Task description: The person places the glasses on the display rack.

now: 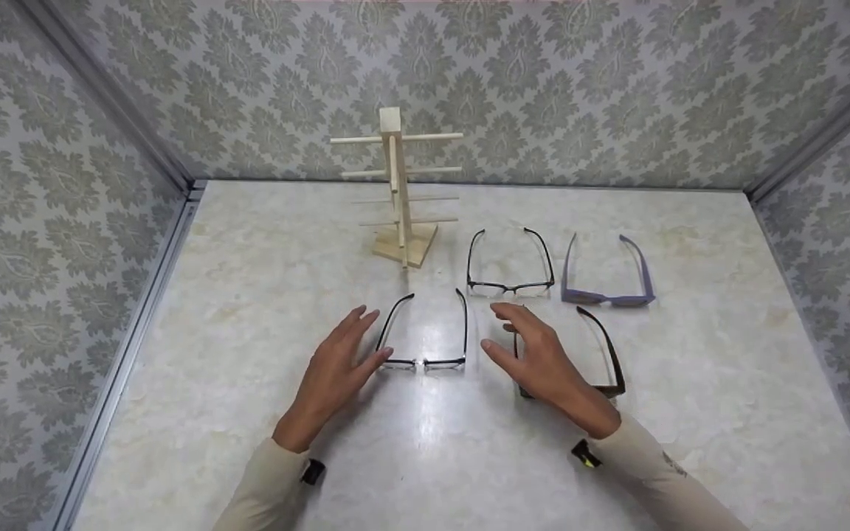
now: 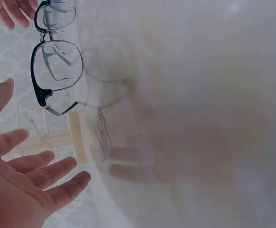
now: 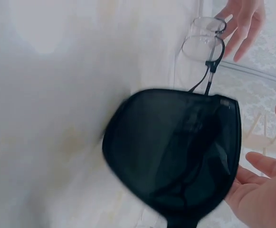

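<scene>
Eyeglasses with dark upper rims and clear lenses (image 1: 445,362) stand on the table between the two hands, temples unfolded and pointing back. My left hand (image 1: 334,366) hovers at their left side, its thumb near the left hinge; the left wrist view shows a gap between thumb and frame (image 2: 34,71). To their right, my right hand (image 1: 547,365) is held with fingers spread, over dark sunglasses (image 1: 612,358) that it partly covers. In the right wrist view, one large dark lens (image 3: 171,142) fills the middle, with the right hand (image 3: 263,194) behind it. Neither hand grips anything.
A wooden display stand (image 1: 390,122) with several horizontal pegs stands at the back of the table. Black-rimmed glasses (image 1: 549,259) and purple sunglasses (image 1: 646,280) sit at the back right. Patterned walls (image 1: 521,66) enclose the table on the back and sides.
</scene>
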`<state>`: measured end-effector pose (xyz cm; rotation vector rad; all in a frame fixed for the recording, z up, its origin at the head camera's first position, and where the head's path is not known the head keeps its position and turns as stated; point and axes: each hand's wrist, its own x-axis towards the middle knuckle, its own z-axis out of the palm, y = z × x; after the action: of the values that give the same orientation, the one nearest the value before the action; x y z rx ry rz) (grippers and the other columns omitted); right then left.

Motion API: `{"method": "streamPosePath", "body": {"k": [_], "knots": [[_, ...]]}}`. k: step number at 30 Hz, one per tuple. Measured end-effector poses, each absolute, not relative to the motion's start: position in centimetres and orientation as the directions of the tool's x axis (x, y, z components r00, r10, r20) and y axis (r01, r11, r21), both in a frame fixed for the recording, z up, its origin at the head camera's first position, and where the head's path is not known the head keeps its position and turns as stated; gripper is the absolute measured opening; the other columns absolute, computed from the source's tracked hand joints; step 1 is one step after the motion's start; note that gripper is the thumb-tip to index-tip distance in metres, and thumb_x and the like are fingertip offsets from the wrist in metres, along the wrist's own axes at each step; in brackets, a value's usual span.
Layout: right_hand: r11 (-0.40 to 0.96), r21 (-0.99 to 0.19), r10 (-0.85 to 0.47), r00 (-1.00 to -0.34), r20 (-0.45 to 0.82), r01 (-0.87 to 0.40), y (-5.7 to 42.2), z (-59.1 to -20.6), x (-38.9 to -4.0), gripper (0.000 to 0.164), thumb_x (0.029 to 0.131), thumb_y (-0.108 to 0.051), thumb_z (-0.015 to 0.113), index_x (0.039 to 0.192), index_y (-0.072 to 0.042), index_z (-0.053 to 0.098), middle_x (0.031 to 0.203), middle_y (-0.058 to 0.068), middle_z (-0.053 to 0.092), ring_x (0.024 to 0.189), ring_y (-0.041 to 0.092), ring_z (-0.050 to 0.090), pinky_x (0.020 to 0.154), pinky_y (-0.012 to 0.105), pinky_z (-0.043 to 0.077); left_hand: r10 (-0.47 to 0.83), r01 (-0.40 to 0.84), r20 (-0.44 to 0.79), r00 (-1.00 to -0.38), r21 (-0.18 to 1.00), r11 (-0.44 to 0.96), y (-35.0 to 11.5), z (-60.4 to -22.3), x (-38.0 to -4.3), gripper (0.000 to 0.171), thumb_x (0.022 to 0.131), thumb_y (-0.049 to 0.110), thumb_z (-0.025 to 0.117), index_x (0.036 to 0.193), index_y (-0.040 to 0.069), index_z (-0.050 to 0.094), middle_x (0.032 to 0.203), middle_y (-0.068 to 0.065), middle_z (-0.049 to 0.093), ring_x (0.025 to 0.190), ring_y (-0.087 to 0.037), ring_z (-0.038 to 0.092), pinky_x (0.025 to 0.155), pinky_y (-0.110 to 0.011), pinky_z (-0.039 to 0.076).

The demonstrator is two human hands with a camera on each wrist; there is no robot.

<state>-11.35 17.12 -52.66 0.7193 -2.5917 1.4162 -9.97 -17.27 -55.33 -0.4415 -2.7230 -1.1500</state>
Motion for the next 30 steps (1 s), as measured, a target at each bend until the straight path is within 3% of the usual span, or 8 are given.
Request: {"method": "streamPosePath", "body": {"k": [4,11,17,22,30], "knots": [[0.435,-0.806,-0.353,-0.899,0.257,-0.401,16.2,-52.9,-11.1,0.054,0.103,-0.013,0.080,0.150,0.003,0.061,0.149,0.026,0.062,0.130,0.044,0.067,0.107,0.052,0.059,0.202,0.326,0.255,-0.945,0.725,0.607,-17.3,-55.6,-10.0,0.057,0.102,0.023,0.083,0.152,0.003,0.065,0.155,-0.024,0.061,0.143,-0.044,0.059,0.116,-0.063,0.050],[0.429,-0.860,-0.350,-0.928,0.126,-0.278,14.9,-53.2,-11.0,0.055,0.104,-0.012,0.078,0.150,0.009,0.058,0.146,0.029,0.062,0.127,0.046,0.068,0.106,0.049,0.060,0.168,0.164,0.099,-0.981,0.880,0.445,-17.5,-55.6,-10.0,0.053,0.101,0.016,0.084,0.150,0.004,0.067,0.135,-0.015,0.074,0.112,-0.032,0.075,0.089,-0.049,0.066],[0.438,-0.892,-0.321,-0.946,-0.042,-0.109,14.3,-53.2,-10.8,0.063,0.105,-0.018,0.076,0.158,0.006,0.052,0.146,0.027,0.062,0.127,0.043,0.070,0.107,0.053,0.060,0.166,0.066,0.000,-0.986,0.918,0.391,-17.5,-55.5,-9.9,0.052,0.101,0.018,0.084,0.150,0.008,0.069,0.136,-0.012,0.075,0.113,-0.030,0.076,0.093,-0.046,0.065],[0.450,-0.882,-0.334,-0.943,-0.018,-0.143,13.6,-53.3,-10.7,0.060,0.105,-0.014,0.077,0.154,0.009,0.053,0.138,0.029,0.067,0.120,0.042,0.074,0.103,0.051,0.062,0.176,0.053,-0.019,-0.984,0.917,0.394,-17.3,-55.7,-9.9,0.050,0.100,0.019,0.085,0.146,0.007,0.071,0.127,-0.011,0.077,0.108,-0.027,0.075,0.091,-0.039,0.063],[0.453,-0.872,-0.346,-0.938,0.022,-0.188,12.8,-53.8,-10.9,0.053,0.104,-0.008,0.075,0.149,0.012,0.057,0.135,0.030,0.068,0.111,0.040,0.077,0.097,0.048,0.065,0.219,0.064,-0.017,-0.976,0.933,0.355,-17.1,-56.0,-10.0,0.044,0.101,0.014,0.083,0.142,0.002,0.073,0.119,-0.013,0.077,0.094,-0.024,0.076,0.071,-0.027,0.063]]}}
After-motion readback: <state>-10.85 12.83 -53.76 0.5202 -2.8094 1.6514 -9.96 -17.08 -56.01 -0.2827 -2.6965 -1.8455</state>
